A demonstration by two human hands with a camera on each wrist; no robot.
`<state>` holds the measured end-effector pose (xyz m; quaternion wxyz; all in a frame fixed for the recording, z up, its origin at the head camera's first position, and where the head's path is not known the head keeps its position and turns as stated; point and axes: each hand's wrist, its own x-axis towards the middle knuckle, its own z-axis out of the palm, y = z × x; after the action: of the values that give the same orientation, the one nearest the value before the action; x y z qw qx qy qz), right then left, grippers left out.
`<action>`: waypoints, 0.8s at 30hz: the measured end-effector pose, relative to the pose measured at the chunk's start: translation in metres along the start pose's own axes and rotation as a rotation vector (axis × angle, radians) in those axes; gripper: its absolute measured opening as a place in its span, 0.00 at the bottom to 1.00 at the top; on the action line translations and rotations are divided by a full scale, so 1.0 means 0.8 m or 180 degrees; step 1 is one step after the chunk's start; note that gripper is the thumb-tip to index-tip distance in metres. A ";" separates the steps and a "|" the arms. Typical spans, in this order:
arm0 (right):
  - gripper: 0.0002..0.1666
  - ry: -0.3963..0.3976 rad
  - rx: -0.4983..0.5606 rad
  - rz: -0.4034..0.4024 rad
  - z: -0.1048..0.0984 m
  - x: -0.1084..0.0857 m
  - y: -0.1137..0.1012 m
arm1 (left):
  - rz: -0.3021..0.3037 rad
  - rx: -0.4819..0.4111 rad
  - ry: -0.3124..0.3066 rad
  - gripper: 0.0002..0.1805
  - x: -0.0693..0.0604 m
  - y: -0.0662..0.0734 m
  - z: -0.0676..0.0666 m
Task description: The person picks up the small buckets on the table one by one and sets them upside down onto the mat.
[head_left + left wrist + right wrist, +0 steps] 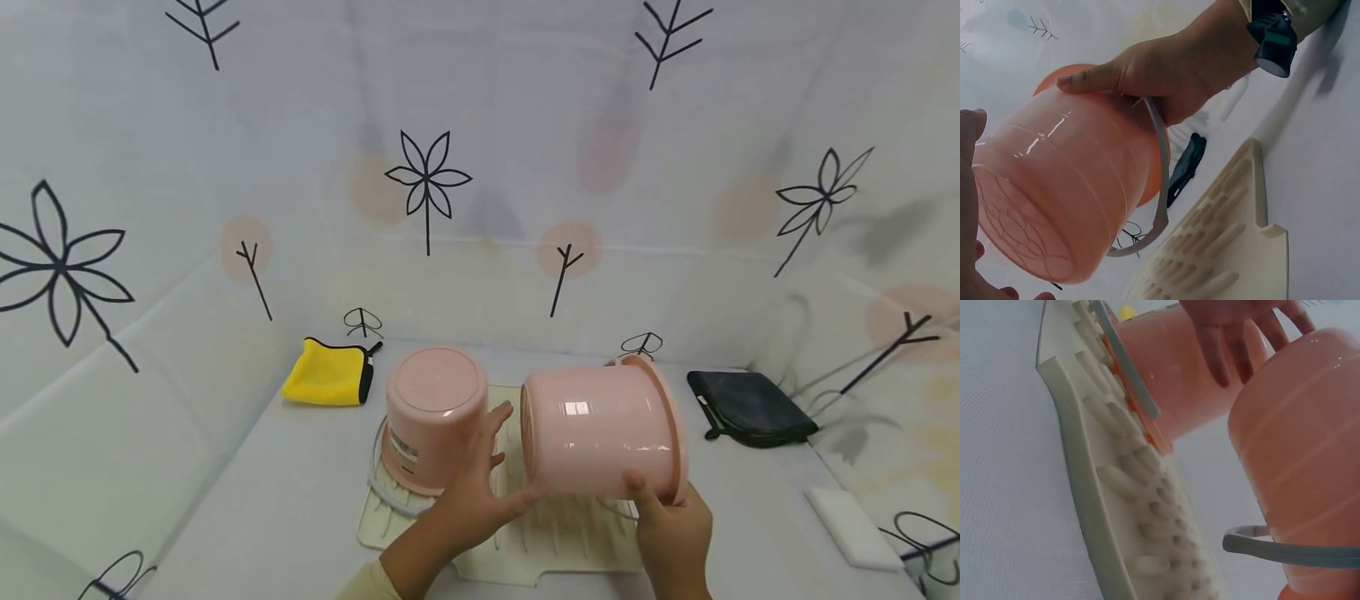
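Observation:
A pink bucket point(600, 425) is held tilted on its side above the cream drying rack point(540, 542). My right hand point(673, 533) grips its rim, thumb on the outer wall, as the left wrist view also shows. My left hand point(468, 496), fingers spread, is beside the bucket's base; whether it touches is unclear. A second pink bucket point(437, 417) stands upside down on the rack's left part, behind my left hand. The grey handle point(1291, 551) of the held bucket hangs loose in the right wrist view.
A yellow cloth pouch point(326, 375) lies at the back left of the white table. At the back right is a dark pouch point(750, 407), and a white block point(853, 527) lies near the right edge. A patterned curtain surrounds the table.

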<state>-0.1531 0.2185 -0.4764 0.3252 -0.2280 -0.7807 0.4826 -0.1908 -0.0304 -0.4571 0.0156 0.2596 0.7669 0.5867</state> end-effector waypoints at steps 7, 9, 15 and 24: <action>0.29 -0.0154 0.0149 0.0079 0.000 -0.004 0.006 | -0.0001 -0.0194 -0.0013 0.66 0.026 -0.006 0.015; 0.29 -0.0202 0.0162 0.0059 0.000 -0.005 0.007 | -0.0026 -0.0263 -0.0029 0.66 0.031 -0.009 0.018; 0.27 -0.0263 0.0180 -0.0021 -0.001 -0.005 0.010 | 0.0022 -0.0446 -0.0029 0.67 0.037 -0.014 0.020; 0.24 -0.0415 0.0262 -0.0017 -0.004 -0.005 0.015 | 0.0167 -0.0565 -0.0162 0.71 0.041 -0.022 0.019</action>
<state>-0.1476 0.2231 -0.4873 0.2840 -0.1805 -0.7802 0.5272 -0.2210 -0.0064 -0.4682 0.0427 0.2919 0.7042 0.6458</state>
